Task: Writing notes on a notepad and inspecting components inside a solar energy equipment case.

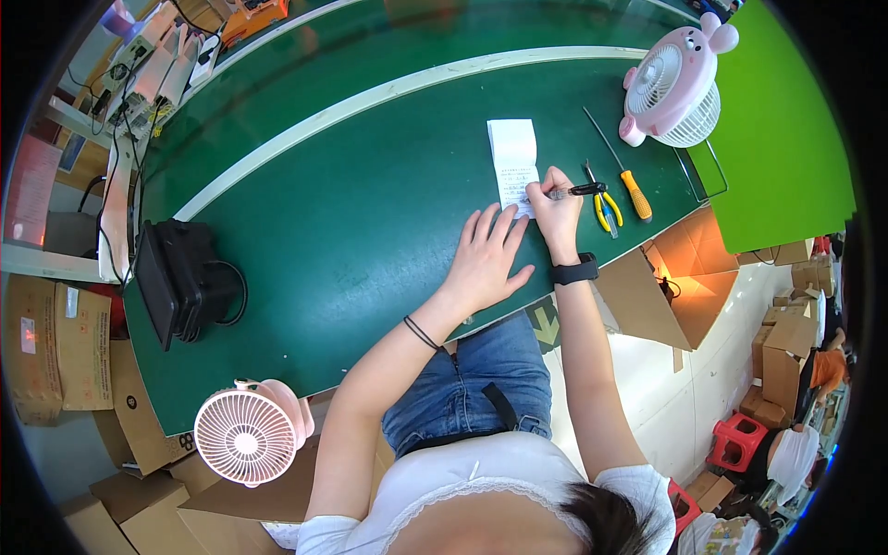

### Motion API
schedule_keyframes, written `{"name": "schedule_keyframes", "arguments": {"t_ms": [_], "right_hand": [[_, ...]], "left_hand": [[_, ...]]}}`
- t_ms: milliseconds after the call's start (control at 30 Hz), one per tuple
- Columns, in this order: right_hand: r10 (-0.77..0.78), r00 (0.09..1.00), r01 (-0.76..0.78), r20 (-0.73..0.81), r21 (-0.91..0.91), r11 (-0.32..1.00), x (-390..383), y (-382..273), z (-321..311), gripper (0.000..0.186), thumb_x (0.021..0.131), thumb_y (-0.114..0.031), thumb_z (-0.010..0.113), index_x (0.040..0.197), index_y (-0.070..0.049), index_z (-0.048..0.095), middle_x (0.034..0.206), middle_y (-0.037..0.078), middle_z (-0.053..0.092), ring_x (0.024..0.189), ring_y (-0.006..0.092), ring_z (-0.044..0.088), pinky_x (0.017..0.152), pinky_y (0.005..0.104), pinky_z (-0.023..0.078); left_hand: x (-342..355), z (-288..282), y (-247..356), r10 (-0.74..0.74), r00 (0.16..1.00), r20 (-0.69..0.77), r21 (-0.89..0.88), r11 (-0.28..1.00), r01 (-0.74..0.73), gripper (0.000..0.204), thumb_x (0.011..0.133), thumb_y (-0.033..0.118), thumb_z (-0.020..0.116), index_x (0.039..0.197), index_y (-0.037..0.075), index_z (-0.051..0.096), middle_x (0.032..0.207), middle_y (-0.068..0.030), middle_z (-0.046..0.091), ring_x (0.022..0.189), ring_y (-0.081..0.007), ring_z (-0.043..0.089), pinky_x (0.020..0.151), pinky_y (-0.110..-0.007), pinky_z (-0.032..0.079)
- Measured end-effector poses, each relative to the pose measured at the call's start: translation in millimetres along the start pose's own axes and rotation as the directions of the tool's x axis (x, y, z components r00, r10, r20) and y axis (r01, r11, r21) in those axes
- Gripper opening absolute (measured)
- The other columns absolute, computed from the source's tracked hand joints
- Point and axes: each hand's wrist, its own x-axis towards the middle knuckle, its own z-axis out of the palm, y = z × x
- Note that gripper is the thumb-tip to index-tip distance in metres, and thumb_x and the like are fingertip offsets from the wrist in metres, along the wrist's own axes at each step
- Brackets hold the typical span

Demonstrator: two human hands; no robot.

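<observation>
A small white notepad [511,146] lies on the green table, its upper page flipped back and lines of handwriting on the lower page. My right hand [558,215] is closed around a dark pen [585,190], its tip at the written page. Flat on the tabletop, my left hand [487,254] has its fingers spread, the fingertips at the notepad's lower edge. Just right of my right hand lie yellow-handled pliers [607,213] and a screwdriver [635,195] with an orange-yellow handle.
A pink animal-shaped fan [668,88] stands at the far right beside a bright green panel [786,139]. Black equipment [190,282] sits at the table's left end. Near the front left corner is a pale pink fan [248,435]. Cardboard boxes [657,287] stand below the right edge.
</observation>
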Motion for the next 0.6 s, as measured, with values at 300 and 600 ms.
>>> {"name": "schedule_keyframes", "arguments": {"t_ms": [300,600], "right_hand": [[0.022,1.000,-0.022,0.005,0.014,1.000,1,-2,-2,0.024,0.075,-0.002,0.065,0.067,-0.002,0.042,0.056,0.002,0.043,0.057,0.0049,0.042,0.050,0.0254,0.038],[0.014,1.000,-0.014,0.000,-0.007,1.000,0,1,-2,0.025,0.076,-0.003,0.065,0.067,-0.002,0.041,0.055,0.003,0.044,0.055,0.0056,0.042,0.049,0.0268,0.039]], "left_hand": [[1,2,0,0.005,1.000,0.002,-0.006,1.000,-0.005,0.069,0.083,0.041,0.066,0.136,0.001,0.048,0.140,-0.0193,0.042,0.133,-0.0394,0.035,0.111,-0.053,0.029],[1,0,0,0.010,1.000,0.004,-0.007,1.000,-0.010,0.068,0.083,0.041,0.066,0.135,0.001,0.048,0.140,-0.0193,0.042,0.132,-0.0392,0.036,0.111,-0.053,0.029]]}}
